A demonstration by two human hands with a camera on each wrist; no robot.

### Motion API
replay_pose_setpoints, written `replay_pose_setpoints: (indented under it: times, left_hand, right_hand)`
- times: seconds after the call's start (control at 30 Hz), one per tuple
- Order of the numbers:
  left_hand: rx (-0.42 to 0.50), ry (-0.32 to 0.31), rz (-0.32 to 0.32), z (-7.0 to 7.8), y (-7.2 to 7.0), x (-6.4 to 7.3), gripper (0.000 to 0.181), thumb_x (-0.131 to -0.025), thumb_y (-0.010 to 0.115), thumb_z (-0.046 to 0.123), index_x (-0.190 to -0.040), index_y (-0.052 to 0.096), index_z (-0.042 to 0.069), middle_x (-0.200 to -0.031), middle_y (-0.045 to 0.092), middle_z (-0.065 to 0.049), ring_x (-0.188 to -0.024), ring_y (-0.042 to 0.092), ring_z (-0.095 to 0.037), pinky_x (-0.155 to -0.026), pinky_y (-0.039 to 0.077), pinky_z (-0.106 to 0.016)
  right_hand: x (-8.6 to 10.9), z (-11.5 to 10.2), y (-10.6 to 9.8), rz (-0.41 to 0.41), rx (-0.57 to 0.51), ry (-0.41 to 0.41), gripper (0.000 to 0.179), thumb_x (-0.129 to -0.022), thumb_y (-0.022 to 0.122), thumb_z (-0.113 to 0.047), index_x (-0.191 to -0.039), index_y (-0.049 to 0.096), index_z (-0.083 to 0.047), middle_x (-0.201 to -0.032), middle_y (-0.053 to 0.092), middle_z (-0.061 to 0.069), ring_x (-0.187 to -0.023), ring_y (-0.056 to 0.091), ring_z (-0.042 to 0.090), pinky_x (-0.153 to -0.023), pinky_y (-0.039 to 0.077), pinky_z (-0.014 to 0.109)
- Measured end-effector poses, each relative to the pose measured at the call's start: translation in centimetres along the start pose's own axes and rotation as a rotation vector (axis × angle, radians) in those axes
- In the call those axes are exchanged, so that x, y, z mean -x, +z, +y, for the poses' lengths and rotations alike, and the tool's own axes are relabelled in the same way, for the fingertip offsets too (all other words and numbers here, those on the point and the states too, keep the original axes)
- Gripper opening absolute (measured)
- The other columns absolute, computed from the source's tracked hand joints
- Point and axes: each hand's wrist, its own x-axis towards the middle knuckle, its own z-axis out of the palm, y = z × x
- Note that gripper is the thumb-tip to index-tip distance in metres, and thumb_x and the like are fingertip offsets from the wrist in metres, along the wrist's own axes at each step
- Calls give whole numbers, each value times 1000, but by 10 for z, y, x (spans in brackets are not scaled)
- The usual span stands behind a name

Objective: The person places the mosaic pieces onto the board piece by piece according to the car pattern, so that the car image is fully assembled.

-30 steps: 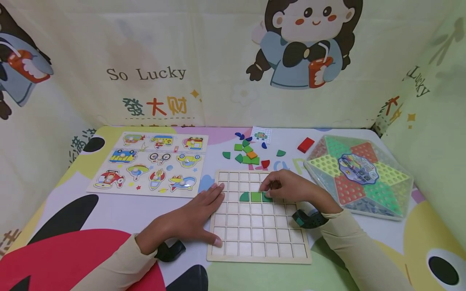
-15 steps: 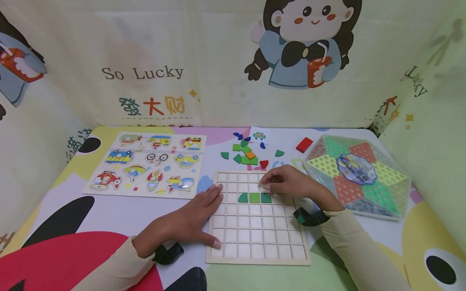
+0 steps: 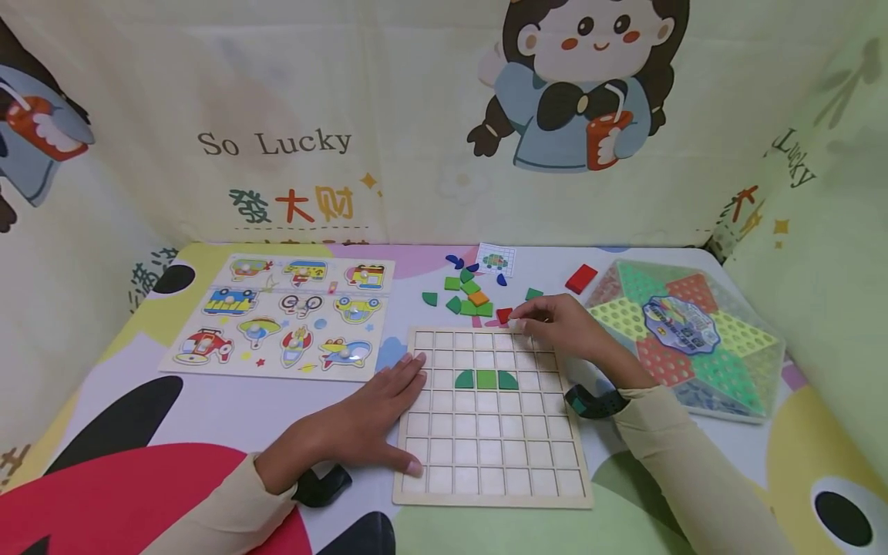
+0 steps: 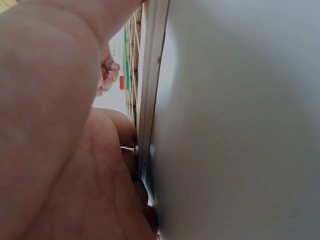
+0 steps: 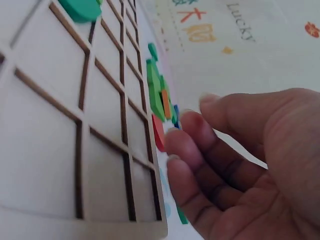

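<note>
A wooden grid board lies on the table in the head view, three green pieces in one row: two quarter-rounds flanking a light green square. My left hand rests along the board's left edge, fingers straight and thumb at the lower corner; the left wrist view shows the palm beside that edge. Over the board's far right part is my right hand, its fingertips right by a red piece. In the right wrist view its loosely bent fingers hold nothing.
Several loose green, blue and orange pieces lie behind the board, near a small pattern card. At left is a vehicle puzzle board; at right, a red block and a clear-lidded game box.
My right hand has moved off the right green quarter-round, away from me toward the red piece, uncovering the whole row of three. My left hand has stayed at the board's edge.
</note>
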Motion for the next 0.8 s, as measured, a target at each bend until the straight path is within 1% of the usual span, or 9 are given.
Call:
replay_pose_setpoints:
  times: [0.23,0.33,0.43,0.57,0.8]
  left_hand:
    - [-12,0,-6,1,1,-2,114,-76,68,67,-156,16,5,-163,-5,-4,-147,-10,-22,-117,7,-49]
    - [-13,0,-2,1,1,-2,114,-75,69,67,-156,16,5,-163,-4,-4,-147,-9,-22,-117,7,-49]
    - [-9,-3,-2,2,0,-2,114,-75,70,66,-156,16,5,-163,-4,-4,-147,-9,-22,-117,6,-49]
    - [-1,-5,-5,3,0,-1,114,-75,72,64,-156,16,5,-163,-4,-5,-147,-9,-22,-117,6,-49]
    - [24,3,0,2,0,0,114,-75,74,60,-155,17,3,-163,-3,-6,-147,-9,-22,-117,5,-48]
  right_hand:
    - [-10,9,-11,130,43,57,19,-96,63,-11,-111,71,-4,-108,69,10,-95,60,27,-69,53,29]
    - [-13,13,-16,175,38,92,19,-95,63,-11,-111,71,-5,-107,69,10,-97,59,27,-67,51,29]
    - [-16,15,-19,209,39,113,19,-95,63,-11,-111,71,-4,-106,69,11,-98,58,27,-69,50,29]
    - [-21,16,-20,227,58,135,19,-95,63,-10,-112,70,-3,-107,68,12,-100,58,28,-77,49,31]
    - [-28,17,-18,200,88,125,22,-96,60,-9,-115,68,-1,-112,66,17,-106,57,32,-91,47,46]
